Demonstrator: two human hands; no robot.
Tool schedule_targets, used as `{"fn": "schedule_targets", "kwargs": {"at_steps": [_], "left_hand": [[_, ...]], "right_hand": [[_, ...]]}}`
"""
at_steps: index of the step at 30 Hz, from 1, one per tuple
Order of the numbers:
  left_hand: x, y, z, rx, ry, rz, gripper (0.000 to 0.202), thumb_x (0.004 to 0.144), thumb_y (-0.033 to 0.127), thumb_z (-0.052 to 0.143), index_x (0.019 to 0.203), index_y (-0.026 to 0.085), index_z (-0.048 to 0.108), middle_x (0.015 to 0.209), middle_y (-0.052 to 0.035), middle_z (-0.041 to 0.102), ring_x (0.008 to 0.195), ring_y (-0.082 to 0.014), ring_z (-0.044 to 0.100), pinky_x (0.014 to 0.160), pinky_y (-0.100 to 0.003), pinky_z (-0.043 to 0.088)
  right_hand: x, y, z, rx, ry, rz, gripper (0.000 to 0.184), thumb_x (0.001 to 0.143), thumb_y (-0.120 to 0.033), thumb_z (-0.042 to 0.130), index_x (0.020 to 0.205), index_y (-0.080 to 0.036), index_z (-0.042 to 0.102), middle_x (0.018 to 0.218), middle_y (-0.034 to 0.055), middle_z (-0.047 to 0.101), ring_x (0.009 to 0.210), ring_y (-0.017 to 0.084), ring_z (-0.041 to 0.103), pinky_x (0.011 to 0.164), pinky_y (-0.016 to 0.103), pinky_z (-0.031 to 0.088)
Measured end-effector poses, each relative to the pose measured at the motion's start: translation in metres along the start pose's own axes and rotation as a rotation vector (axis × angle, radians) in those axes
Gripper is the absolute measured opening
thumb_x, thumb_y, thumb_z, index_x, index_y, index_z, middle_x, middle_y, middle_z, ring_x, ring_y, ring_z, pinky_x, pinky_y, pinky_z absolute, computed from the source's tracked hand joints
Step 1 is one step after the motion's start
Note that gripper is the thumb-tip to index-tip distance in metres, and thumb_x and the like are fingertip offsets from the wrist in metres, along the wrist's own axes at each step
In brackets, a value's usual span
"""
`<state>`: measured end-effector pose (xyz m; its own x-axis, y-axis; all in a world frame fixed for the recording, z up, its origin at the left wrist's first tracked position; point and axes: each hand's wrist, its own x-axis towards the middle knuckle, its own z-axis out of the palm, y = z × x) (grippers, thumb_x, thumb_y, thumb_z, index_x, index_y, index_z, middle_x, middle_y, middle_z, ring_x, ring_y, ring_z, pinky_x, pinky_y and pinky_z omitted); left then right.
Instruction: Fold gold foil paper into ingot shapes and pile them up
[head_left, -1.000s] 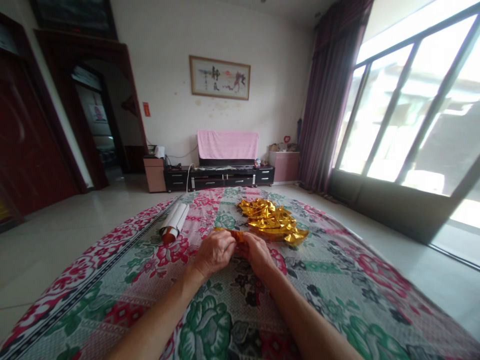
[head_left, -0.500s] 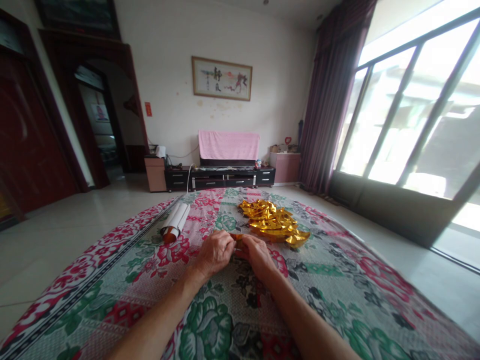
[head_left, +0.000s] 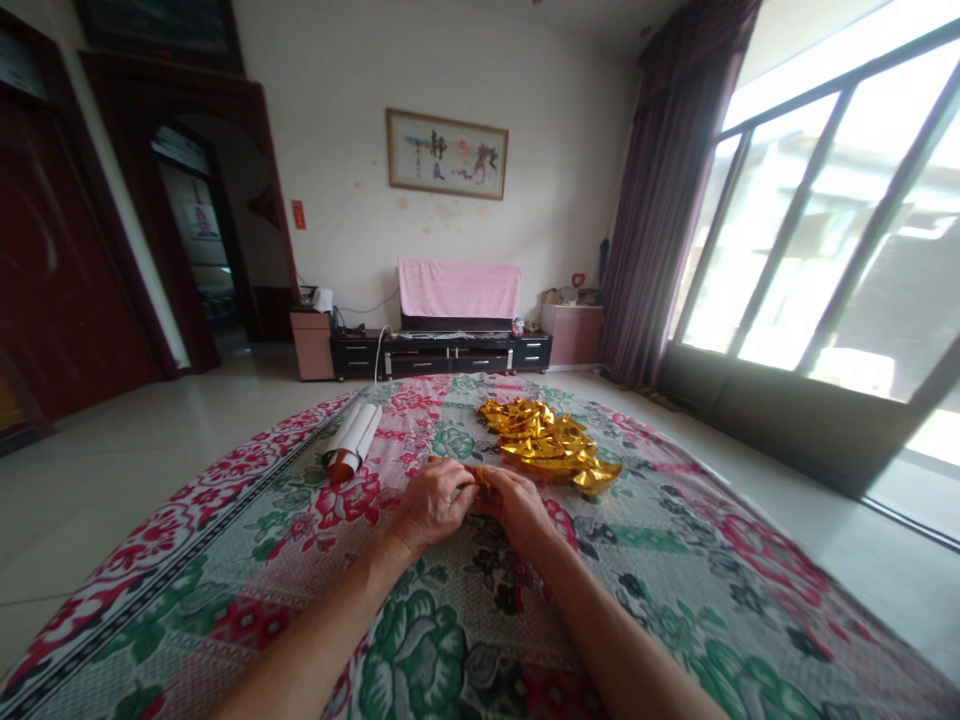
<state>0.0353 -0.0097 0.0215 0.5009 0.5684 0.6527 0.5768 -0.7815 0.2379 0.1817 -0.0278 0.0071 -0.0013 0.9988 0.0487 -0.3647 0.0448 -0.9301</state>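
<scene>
Between my two hands is a small piece of gold foil paper (head_left: 478, 474), mostly covered by the fingers. My left hand (head_left: 439, 498) pinches its left side, thumb and fingers pressed together. On the other side my right hand (head_left: 514, 502) grips it, the fingertips of both hands nearly touching. Just beyond my right hand lies a pile of folded gold foil ingots (head_left: 544, 442), shiny and pointed at their ends. Left of my hands, a rolled bundle of white-backed sheets (head_left: 354, 440) rests on the cloth, its near end orange-brown inside.
A flowered cloth (head_left: 315, 600) in red, green and grey covers the surface under my hands. Past its far edge stands a low black cabinet (head_left: 480, 360), with a pink cloth (head_left: 459, 288) draped over something on it. Large windows (head_left: 825, 230) are on the right.
My fingers have shifted slightly on the foil piece and drawn closer together, so less of it shows. The pile and the roll stay where they were.
</scene>
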Motion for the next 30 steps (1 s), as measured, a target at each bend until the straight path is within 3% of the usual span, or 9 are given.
{"fn": "schedule_targets", "kwargs": {"at_steps": [6, 17, 30], "left_hand": [[-0.002, -0.004, 0.004, 0.052, -0.016, -0.114, 0.019, 0.083, 0.025, 0.045, 0.074, 0.018, 0.061, 0.075, -0.0033, 0.060, 0.075, -0.0138, 0.055, 0.071, -0.024, 0.042], [-0.002, -0.002, 0.001, 0.135, -0.089, -0.127, 0.025, 0.087, 0.027, 0.037, 0.074, 0.018, 0.056, 0.075, -0.0035, 0.056, 0.074, -0.0145, 0.053, 0.069, -0.025, 0.039], [-0.003, -0.003, 0.002, 0.174, -0.084, -0.155, 0.025, 0.087, 0.025, 0.036, 0.072, 0.018, 0.054, 0.073, -0.0033, 0.055, 0.072, -0.0148, 0.052, 0.067, -0.025, 0.038]], "right_hand": [[-0.003, -0.002, 0.004, -0.060, -0.022, 0.027, 0.032, 0.063, -0.038, 0.066, 0.086, -0.016, 0.070, 0.079, 0.0045, 0.066, 0.075, 0.016, 0.058, 0.066, 0.027, 0.048], [-0.008, -0.006, 0.009, -0.171, -0.025, 0.006, 0.034, 0.061, -0.046, 0.067, 0.081, -0.019, 0.072, 0.077, 0.0026, 0.066, 0.075, 0.017, 0.057, 0.064, 0.026, 0.047], [-0.011, -0.005, 0.005, -0.207, -0.138, -0.053, 0.034, 0.070, -0.040, 0.059, 0.094, -0.018, 0.070, 0.094, 0.0054, 0.067, 0.087, 0.019, 0.058, 0.073, 0.029, 0.047]]}}
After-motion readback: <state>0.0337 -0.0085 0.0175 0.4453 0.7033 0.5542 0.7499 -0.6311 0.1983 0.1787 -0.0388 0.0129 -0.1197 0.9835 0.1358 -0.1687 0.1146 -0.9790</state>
